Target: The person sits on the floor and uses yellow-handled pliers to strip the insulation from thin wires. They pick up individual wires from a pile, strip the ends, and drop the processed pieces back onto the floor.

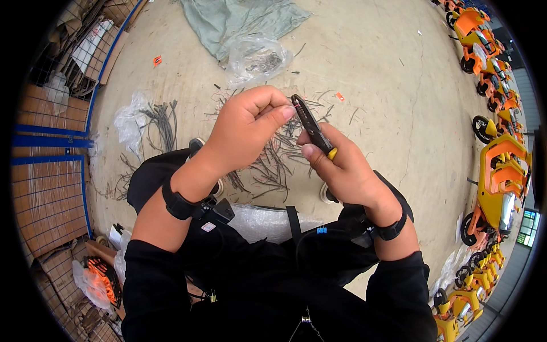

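My left hand [250,122] pinches a thin wire [295,106], with a small pink length showing at the black jaws of a wire stripper [307,122]. My right hand [345,165] is wrapped round the stripper’s black and yellow handles, its thumb on the near side. Below both hands, loose cut dark wires [273,165] are scattered over the concrete floor [382,91]. A bundle of longer dark cables [165,122] lies to the left beside crumpled clear plastic [131,122].
Bubble wrap [256,222] lies between my legs. Ahead are a grey-green sheet [233,17] and a plastic bag with small pieces [256,60]. Blue wire cages [48,205] with cardboard stand at left. Yellow and orange small wheeled vehicles [490,182] line the right side.
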`<act>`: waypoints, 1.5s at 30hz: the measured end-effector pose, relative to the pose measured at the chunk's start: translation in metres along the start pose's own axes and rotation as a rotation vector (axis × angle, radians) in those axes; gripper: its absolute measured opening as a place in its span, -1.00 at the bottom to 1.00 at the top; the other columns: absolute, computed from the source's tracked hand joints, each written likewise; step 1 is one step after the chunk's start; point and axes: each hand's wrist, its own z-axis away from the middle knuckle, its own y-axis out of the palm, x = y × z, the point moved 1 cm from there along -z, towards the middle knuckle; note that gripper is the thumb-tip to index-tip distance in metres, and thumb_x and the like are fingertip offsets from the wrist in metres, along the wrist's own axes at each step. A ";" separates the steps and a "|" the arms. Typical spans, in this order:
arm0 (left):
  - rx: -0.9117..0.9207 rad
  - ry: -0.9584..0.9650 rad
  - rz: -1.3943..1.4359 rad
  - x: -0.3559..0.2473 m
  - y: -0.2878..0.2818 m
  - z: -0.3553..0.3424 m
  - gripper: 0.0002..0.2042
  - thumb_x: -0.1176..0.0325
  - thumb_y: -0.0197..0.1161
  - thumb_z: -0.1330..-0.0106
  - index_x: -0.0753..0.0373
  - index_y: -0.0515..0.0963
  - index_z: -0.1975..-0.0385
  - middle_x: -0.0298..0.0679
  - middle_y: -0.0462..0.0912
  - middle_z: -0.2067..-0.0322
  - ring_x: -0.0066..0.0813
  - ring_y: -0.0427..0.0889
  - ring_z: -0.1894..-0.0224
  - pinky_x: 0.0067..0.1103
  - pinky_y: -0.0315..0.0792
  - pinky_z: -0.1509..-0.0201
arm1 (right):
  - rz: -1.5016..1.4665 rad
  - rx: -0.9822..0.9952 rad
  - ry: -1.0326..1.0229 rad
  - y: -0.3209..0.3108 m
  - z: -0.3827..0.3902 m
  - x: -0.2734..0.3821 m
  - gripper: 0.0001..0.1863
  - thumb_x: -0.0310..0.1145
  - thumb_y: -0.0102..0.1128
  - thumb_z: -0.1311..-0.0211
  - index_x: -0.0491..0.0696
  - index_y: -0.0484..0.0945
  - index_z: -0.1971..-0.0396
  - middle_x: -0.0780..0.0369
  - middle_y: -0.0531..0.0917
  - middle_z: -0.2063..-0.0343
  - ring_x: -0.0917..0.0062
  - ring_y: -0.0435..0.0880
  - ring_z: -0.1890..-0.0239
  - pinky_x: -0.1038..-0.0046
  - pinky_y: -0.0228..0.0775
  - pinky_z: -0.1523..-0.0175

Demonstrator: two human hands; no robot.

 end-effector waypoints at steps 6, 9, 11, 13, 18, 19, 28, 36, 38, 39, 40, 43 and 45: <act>0.084 -0.101 0.178 -0.013 -0.004 -0.001 -0.84 0.38 0.19 -0.36 0.36 0.59 0.26 -0.47 0.50 0.54 -0.81 0.35 0.56 -0.77 0.22 0.53 | -0.229 0.065 0.092 -0.001 0.003 0.001 -0.77 -0.33 0.12 -0.39 -0.16 0.47 0.09 0.23 0.57 0.41 0.59 0.48 0.33 0.49 0.39 0.15; 0.119 -0.174 0.264 -0.009 -0.009 0.000 -0.87 0.40 0.18 -0.37 0.34 0.56 0.25 -0.38 0.60 0.43 -0.84 0.18 0.65 -0.76 0.01 0.62 | -0.157 -0.002 0.051 -0.001 0.000 0.000 -0.76 -0.33 0.11 -0.39 -0.16 0.47 0.08 0.21 0.60 0.38 0.59 0.50 0.30 0.49 0.39 0.14; 0.093 -0.189 0.274 -0.007 -0.010 -0.001 -0.86 0.39 0.18 -0.37 0.34 0.56 0.25 -0.37 0.61 0.42 -0.83 0.18 0.65 -0.76 0.01 0.62 | -0.113 -0.039 0.039 -0.002 -0.003 -0.001 -0.76 -0.33 0.11 -0.40 -0.17 0.48 0.08 0.20 0.61 0.36 0.59 0.51 0.29 0.49 0.40 0.13; 0.069 -0.201 0.279 -0.009 -0.009 -0.002 -0.85 0.37 0.19 -0.36 0.35 0.57 0.26 -0.41 0.56 0.47 -0.84 0.18 0.66 -0.77 0.04 0.61 | -0.094 -0.053 0.038 -0.005 -0.004 -0.001 -0.76 -0.33 0.11 -0.40 -0.17 0.48 0.09 0.19 0.61 0.34 0.59 0.51 0.29 0.48 0.40 0.13; 0.037 -0.204 0.262 -0.009 -0.006 -0.003 -0.81 0.33 0.21 -0.35 0.36 0.59 0.29 -0.49 0.45 0.59 -0.86 0.16 0.67 -0.78 0.10 0.61 | -0.131 -0.061 0.089 -0.008 -0.005 0.001 -0.78 -0.33 0.10 -0.40 -0.16 0.49 0.10 0.23 0.59 0.37 0.61 0.49 0.30 0.50 0.39 0.14; 0.047 -0.203 0.258 -0.009 -0.007 -0.003 -0.83 0.35 0.20 -0.36 0.35 0.59 0.28 -0.46 0.50 0.54 -0.85 0.17 0.66 -0.77 0.08 0.61 | -0.138 -0.064 0.087 -0.009 -0.006 0.001 -0.78 -0.33 0.10 -0.40 -0.16 0.49 0.11 0.24 0.58 0.38 0.61 0.49 0.31 0.51 0.38 0.15; -0.068 -0.027 -0.008 0.003 -0.005 -0.004 -0.87 0.41 0.20 -0.37 0.36 0.59 0.28 -0.48 0.55 0.50 -0.84 0.30 0.50 -0.77 0.17 0.46 | -0.236 0.088 0.230 -0.016 -0.008 -0.009 -0.72 -0.27 0.05 -0.44 -0.13 0.44 -0.01 0.31 0.56 0.34 0.70 0.45 0.30 0.56 0.36 0.16; -0.110 -0.019 -0.228 0.005 0.001 -0.001 -0.89 0.42 0.23 -0.36 0.34 0.59 0.30 -0.49 0.56 0.52 -0.87 0.32 0.50 -0.77 0.17 0.46 | -0.414 0.128 0.109 -0.005 -0.009 -0.012 -0.60 -0.23 0.02 -0.46 -0.18 0.37 -0.14 0.32 0.53 0.21 0.66 0.48 0.18 0.57 0.35 0.06; -0.118 0.001 -0.266 0.006 0.002 -0.001 -0.89 0.42 0.24 -0.35 0.34 0.58 0.32 -0.49 0.56 0.53 -0.87 0.33 0.51 -0.78 0.17 0.47 | -0.410 0.131 0.103 -0.004 -0.009 -0.012 -0.59 -0.22 0.01 -0.47 -0.18 0.37 -0.14 0.31 0.53 0.21 0.65 0.48 0.16 0.56 0.35 0.04; -0.122 0.011 -0.284 0.007 0.003 0.000 -0.89 0.42 0.24 -0.35 0.34 0.57 0.33 -0.49 0.56 0.54 -0.88 0.33 0.51 -0.78 0.17 0.48 | -0.405 0.129 0.093 -0.004 -0.009 -0.012 -0.59 -0.22 0.01 -0.47 -0.19 0.37 -0.14 0.31 0.53 0.21 0.65 0.48 0.16 0.55 0.35 0.03; -0.140 0.027 -0.292 0.007 0.003 -0.001 -0.88 0.40 0.25 -0.33 0.34 0.58 0.36 -0.48 0.49 0.61 -0.83 0.29 0.56 -0.74 0.17 0.51 | -0.400 0.126 0.084 -0.003 -0.008 -0.012 -0.58 -0.21 0.00 -0.47 -0.19 0.37 -0.14 0.30 0.54 0.21 0.64 0.48 0.16 0.55 0.36 0.02; -0.177 0.059 -0.305 0.010 0.005 -0.002 -0.86 0.37 0.26 -0.28 0.32 0.58 0.42 -0.44 0.35 0.75 -0.74 0.21 0.65 -0.65 0.15 0.58 | -0.320 0.104 0.062 -0.002 -0.008 -0.016 -0.58 -0.20 0.01 -0.47 -0.18 0.37 -0.14 0.28 0.55 0.23 0.62 0.50 0.15 0.52 0.36 0.00; -0.182 0.058 -0.305 0.012 0.006 -0.002 -0.85 0.36 0.26 -0.28 0.32 0.58 0.42 -0.43 0.35 0.75 -0.73 0.22 0.65 -0.64 0.15 0.58 | -0.206 0.071 0.066 -0.002 -0.008 -0.015 -0.60 -0.21 0.02 -0.46 -0.16 0.39 -0.12 0.25 0.56 0.25 0.59 0.51 0.16 0.51 0.36 0.00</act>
